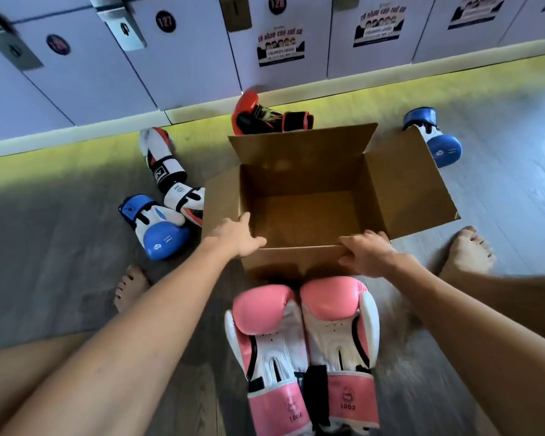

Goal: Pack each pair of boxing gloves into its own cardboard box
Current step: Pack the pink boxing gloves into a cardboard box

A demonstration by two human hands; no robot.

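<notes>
Gloves (302,350) in pink lie just near of the box (309,171), cuffs toward me; my left hand (238,239) and right hand (370,254) each grip its near rim.

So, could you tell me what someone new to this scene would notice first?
The open, empty cardboard box sits mid-floor, with the left hand and right hand holding its near rim. Just in front of it, nearest the camera, the pink gloves lie side by side. A blue glove lies left of the box and a second blue glove beyond its right flap.
</notes>
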